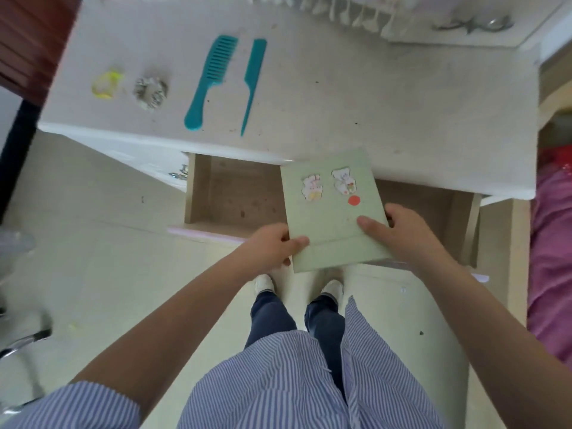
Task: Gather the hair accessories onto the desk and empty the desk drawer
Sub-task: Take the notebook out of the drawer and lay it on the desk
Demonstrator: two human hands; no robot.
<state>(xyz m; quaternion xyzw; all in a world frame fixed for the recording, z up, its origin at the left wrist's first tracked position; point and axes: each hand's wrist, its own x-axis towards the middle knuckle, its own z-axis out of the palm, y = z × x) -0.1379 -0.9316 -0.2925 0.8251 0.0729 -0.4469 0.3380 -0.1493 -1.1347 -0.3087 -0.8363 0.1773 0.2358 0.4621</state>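
I hold a pale green notebook (pixel 332 218) with bear stickers and a red dot over the open desk drawer (pixel 235 196). My left hand (pixel 274 246) grips its near left corner and my right hand (pixel 399 233) grips its right edge. The drawer's visible left part holds nothing; the notebook hides its middle. On the white desk (pixel 387 103) lie a yellow hair tie (pixel 106 83), a grey scrunchie (pixel 150 91), a wide teal comb (pixel 210 80) and a teal tail comb (pixel 253 82).
A metal hair claw (pixel 473 24) lies at the desk's far right by a fringed cloth (pixel 346 13). Pink bedding (pixel 554 258) is at the right. A chair base (pixel 18 345) stands on the floor at the left. A small yellowish item (pixel 72 327) lies on the floor.
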